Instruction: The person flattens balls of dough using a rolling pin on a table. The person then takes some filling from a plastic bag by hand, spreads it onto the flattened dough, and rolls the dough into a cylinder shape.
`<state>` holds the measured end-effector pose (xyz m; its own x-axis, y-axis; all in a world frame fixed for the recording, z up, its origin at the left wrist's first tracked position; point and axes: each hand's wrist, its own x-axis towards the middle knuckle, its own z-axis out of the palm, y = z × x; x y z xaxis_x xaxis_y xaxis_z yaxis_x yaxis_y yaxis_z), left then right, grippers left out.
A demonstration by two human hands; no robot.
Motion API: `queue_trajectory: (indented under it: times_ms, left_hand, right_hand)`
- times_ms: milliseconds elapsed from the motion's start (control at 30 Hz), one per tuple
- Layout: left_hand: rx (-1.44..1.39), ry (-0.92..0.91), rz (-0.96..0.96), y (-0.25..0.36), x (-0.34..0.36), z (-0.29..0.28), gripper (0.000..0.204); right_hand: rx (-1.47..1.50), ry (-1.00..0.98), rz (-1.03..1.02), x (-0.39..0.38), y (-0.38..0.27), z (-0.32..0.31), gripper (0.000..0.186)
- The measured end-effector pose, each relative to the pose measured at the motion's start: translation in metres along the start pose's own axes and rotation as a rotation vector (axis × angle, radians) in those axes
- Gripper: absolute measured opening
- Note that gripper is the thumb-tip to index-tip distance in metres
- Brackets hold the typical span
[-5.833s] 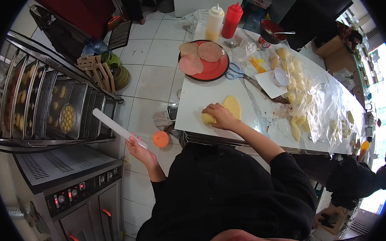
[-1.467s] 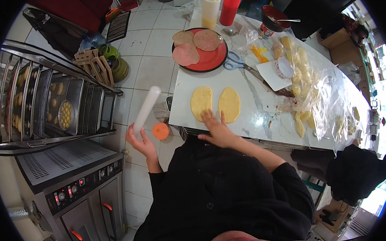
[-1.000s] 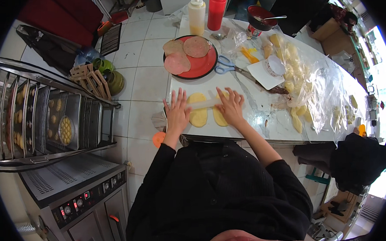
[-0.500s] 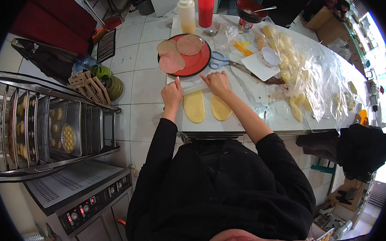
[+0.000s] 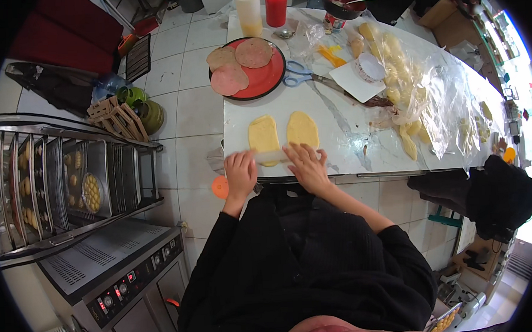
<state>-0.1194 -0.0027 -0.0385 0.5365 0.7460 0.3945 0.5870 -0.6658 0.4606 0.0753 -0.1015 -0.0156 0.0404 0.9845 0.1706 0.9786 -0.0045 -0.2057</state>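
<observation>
Table point(image 5: 348, 122): bears a left dough oval point(image 5: 262, 132) and a right dough oval point(image 5: 302, 129), flattening seemingly well along; dough lumps point(image 5: 392, 57) under plastic sheeting point(image 5: 446, 111) look unflattened.
Plate point(image 5: 268, 78): red, holding meat slices point(image 5: 254, 52); none on the ovals.
Rolling pin point(image 5: 270, 156): across the left oval's near end.
Right grip point(image 5: 307, 170): wide, fingers over the pin's right end and right oval's near end.
Left grip point(image 5: 241, 173): over its left end, tightness unclear.
</observation>
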Motion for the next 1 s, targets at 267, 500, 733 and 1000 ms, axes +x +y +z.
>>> queue_trajectory:
  times_ms: [267,500,733,1000]
  left_hand:
    - [-0.157,0.065,0.203,0.003,-0.028,-0.001,0.031]
    - [-0.605,0.165,-0.255,0.025,0.07,0.004,0.045]
    - [0.245,-0.311,-0.227,0.018,0.076,0.072,0.051]
    - [0.355,-0.315,-0.253,0.021,0.077,0.069,0.053]
  right_hand:
    - [0.211,0.085,-0.137,0.0,0.012,0.006,0.037]
    - [0.229,0.267,0.065,0.003,0.051,-0.029,0.036]
    - [0.311,0.404,0.425,-0.021,0.111,-0.041,0.031]
    - [0.506,0.322,0.411,-0.038,0.125,-0.043,0.028]
